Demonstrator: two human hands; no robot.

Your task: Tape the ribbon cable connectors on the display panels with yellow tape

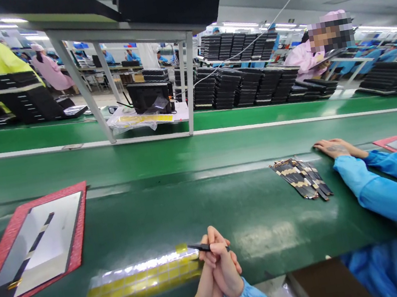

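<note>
Clasped hands (217, 272) pinching slim black tweezers (202, 247) beside glossy yellow film sheet (141, 285).

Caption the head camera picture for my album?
Two hands hold black tweezers beside a yellow sticker sheet on a green conveyor.

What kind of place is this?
Probably a factory assembly line, perhaps for electronics: a long green conveyor belt, stacks of flat black panels, and workers in a row wearing smocks and caps.
</note>
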